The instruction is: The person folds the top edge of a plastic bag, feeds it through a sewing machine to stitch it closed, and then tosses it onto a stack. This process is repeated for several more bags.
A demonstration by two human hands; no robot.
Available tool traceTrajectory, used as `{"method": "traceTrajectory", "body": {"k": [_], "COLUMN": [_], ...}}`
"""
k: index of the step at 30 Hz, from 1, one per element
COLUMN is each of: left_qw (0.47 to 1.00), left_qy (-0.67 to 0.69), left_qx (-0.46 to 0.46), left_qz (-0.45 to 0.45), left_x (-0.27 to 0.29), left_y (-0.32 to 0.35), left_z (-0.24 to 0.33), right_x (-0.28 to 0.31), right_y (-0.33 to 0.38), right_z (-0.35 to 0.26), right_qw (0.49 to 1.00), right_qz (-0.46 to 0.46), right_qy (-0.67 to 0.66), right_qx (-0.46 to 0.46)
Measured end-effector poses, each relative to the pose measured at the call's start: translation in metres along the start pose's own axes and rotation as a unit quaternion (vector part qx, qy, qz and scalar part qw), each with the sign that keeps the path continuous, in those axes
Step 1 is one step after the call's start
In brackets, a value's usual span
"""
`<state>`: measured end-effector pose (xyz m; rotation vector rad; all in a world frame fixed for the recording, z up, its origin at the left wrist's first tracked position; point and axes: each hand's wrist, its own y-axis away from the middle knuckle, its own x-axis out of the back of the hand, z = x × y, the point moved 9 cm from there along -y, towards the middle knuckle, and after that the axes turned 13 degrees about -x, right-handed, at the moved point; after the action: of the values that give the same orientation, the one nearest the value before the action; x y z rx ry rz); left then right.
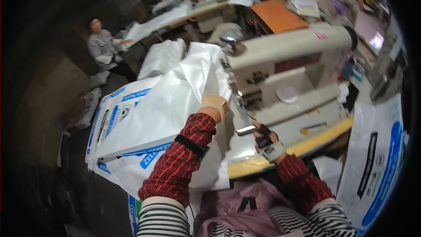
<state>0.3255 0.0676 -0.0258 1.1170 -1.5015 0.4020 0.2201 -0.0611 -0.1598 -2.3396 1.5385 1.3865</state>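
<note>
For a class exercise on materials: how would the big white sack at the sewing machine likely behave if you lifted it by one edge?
The white sack would probably flop: it already drapes and creases where the left hand presses it by the sewing machine. It looks thin and flat, so likely light for its size. Its glossy surface suggests it may slide over the sacks beneath.

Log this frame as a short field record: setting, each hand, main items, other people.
setting: sewing machine on a yellow-edged table
left hand: left hand, gloved, grips the white sack near the needle
right hand: right hand, fingerless glove, holds small metal snips
main items: stack of white printed sacks to the left; another printed sack at right
other people: a seated person in the background
</note>
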Motion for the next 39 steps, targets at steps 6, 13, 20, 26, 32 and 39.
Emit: {"method": "traceTrajectory", "body": {"k": [6, 13, 20, 26, 32, 39], "left_qw": [0.992, 0.883, 0.654, 0.107, -0.088, -0.122], "left_qy": [-0.073, -0.002, 0.408, 0.901, 0.741, 0.604], "left_qx": [-0.029, -0.080, 0.252, 0.337, 0.420, 0.477], "left_qz": [0.104, 0.463, 0.585, 0.254, 0.516, 0.626], "left_x": [0.070, 0.167, -0.035, -0.330, -0.379, -0.546], "left_y": [0.098, 0.273, 0.356, 0.347, 0.401, 0.493], "left_z": [-0.004, 0.011, -0.014, 0.084, -0.004, -0.040], "right_x": [0.027, -0.266, -0.280, -0.298, -0.282, -0.251], "right_y": [-0.002, 0.137, 0.087, 0.118, 0.106, 0.102], "right_z": [-0.030, -0.133, -0.101, -0.167, -0.256, -0.370], "right_qw": [0.946, 0.564, 0.741, 0.934, 0.917, 0.808], "right_qz": [0.098, 0.008, -0.212, -0.244, 0.020, 0.300], "right_qy": [0.276, 0.610, 0.597, 0.166, 0.254, 0.366], "right_qx": [0.136, 0.556, 0.224, 0.204, 0.307, 0.350]}}
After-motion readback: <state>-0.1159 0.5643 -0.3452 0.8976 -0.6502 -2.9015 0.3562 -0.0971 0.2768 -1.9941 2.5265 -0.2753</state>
